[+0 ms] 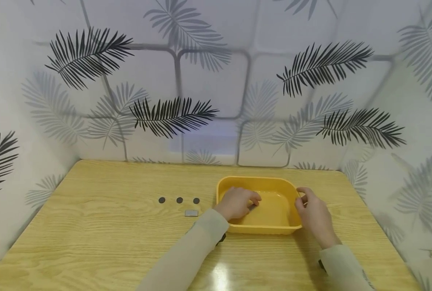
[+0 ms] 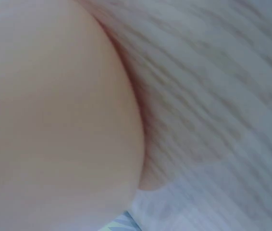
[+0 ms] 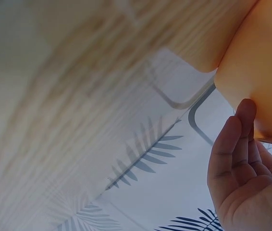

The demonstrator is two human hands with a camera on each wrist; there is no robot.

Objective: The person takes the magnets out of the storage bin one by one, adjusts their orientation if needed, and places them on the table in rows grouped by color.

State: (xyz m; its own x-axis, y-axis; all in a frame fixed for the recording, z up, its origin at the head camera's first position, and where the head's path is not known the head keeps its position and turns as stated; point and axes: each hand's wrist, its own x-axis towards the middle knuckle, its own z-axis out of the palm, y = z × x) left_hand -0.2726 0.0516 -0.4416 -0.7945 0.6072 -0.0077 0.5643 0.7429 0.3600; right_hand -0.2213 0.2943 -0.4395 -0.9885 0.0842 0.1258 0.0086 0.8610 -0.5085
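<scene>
My left hand (image 1: 236,202) reaches over the near left rim into a yellow plastic tray (image 1: 265,230). Its thumb and fingers pinch a small flat grey piece (image 1: 252,207) low over the tray floor, partly hidden by the fingers. At the tray's right end, my right hand (image 1: 315,215) grips the rim. In the right wrist view, its fingertips (image 3: 245,113) lie against the outside of the tray wall (image 3: 261,67). A pale curved surface (image 2: 64,115) fills much of the left wrist view, which leaves out the left fingers.
Left of the tray, three black discs (image 1: 179,200) lie in a row on the wooden table (image 1: 103,226). A small grey rectangular block (image 1: 191,213) sits just in front of the rightmost disc. Behind the table's back edge stands a leaf-patterned wall (image 1: 208,89).
</scene>
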